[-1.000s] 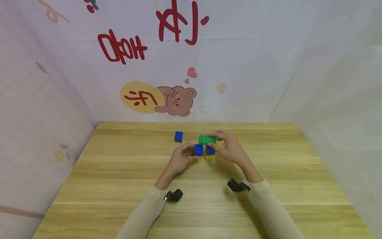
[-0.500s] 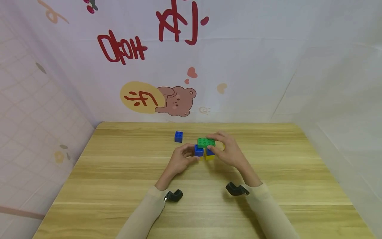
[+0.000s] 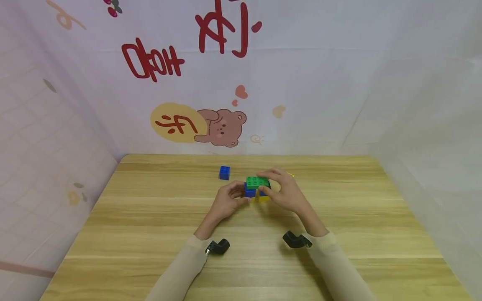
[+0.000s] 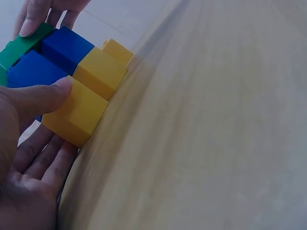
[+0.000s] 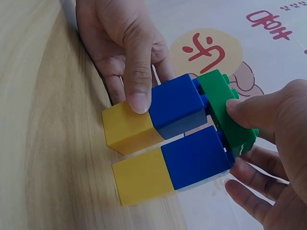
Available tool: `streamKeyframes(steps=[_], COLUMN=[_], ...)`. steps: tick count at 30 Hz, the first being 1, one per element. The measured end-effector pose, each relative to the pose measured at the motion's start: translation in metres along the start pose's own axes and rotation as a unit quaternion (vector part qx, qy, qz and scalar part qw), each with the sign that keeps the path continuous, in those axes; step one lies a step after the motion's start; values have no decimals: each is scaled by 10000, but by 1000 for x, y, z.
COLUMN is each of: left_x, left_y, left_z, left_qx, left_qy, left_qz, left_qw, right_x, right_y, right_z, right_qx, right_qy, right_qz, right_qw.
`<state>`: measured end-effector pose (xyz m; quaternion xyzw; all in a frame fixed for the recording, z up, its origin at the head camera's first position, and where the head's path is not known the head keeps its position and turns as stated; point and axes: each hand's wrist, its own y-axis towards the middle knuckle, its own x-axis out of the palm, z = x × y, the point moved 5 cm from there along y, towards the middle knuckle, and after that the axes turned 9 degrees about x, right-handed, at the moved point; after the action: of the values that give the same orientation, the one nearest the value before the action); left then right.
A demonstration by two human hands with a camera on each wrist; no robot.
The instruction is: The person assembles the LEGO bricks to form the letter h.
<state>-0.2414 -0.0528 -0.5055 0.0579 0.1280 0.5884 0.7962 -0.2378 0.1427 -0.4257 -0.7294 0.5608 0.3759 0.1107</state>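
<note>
Two short stacks stand side by side on the wooden table, each a blue building block over a yellow one. My left hand pinches the left stack, its thumb on the yellow block below the blue block. Close beside it is the right stack, with its own yellow block and blue block. Between thumb and fingers, my right hand holds a long green block spanning the tops of both stacks. Blue studs show along the green block's underside in the right wrist view.
A loose blue block sits farther back on the table, left of the stacks. Behind my right hand a sliver of a yellow block shows. A printed white cloth rises behind the table's far edge.
My right hand has brought the green block down and slightly left, from above the right stack to across both stacks. The left hand has stayed at the left stack.
</note>
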Motion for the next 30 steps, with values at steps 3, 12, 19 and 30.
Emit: streamKeyframes(steps=[3, 12, 19, 30], left_x=[-2, -11, -10, -6], left_y=[-1, 0, 5, 5], left_z=[1, 9, 23, 29], left_qx=[-2, 101, 465, 549], left_qy=[-15, -297, -121, 53], left_qz=[-30, -137, -125, -14], left_qw=[10000, 9994, 9988, 9985], right_x=[1, 4, 3, 1], right_y=[0, 0, 0, 3], right_z=[-1, 0, 0, 4], right_qx=[-28, 4, 16, 43], right_qy=[-28, -33, -79, 113], right_qz=[-4, -55, -45, -43], right_qw=[10000, 10000, 10000, 9999])
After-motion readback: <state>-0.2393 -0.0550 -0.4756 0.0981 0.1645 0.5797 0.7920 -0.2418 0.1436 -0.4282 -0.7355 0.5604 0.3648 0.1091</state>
